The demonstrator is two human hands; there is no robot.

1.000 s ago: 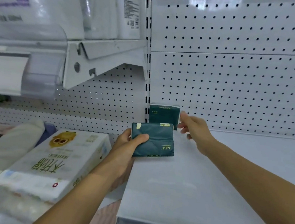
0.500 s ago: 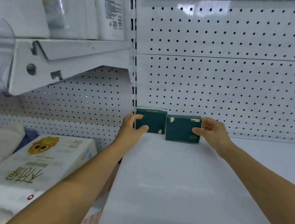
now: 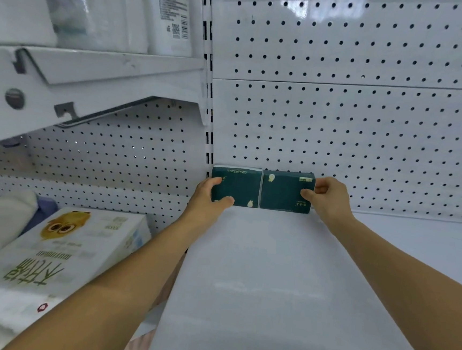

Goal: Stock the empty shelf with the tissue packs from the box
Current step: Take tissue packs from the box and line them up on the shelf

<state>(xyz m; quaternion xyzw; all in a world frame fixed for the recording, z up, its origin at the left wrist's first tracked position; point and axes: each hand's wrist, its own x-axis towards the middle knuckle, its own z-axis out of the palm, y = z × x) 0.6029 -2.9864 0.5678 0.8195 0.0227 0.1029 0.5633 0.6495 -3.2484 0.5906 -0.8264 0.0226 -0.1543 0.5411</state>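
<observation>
Left hand (image 3: 208, 198) gripped the left tissue pack (image 3: 237, 188), right hand (image 3: 329, 198) pinched the right tissue pack (image 3: 285, 192). Both stood touching at the shelf's (image 3: 270, 290) far left, against the pegboard (image 3: 340, 123). Two stocked; most of shelf unfilled.

Two green tissue packs (image 3: 235, 186) (image 3: 285, 190) (side by side), two hands (image 3: 205, 197) (image 3: 329, 198).

Bright, even overhead light; glare on the pegboard (image 3: 294, 8); soft shadows; edges bend and blur at left.
</observation>
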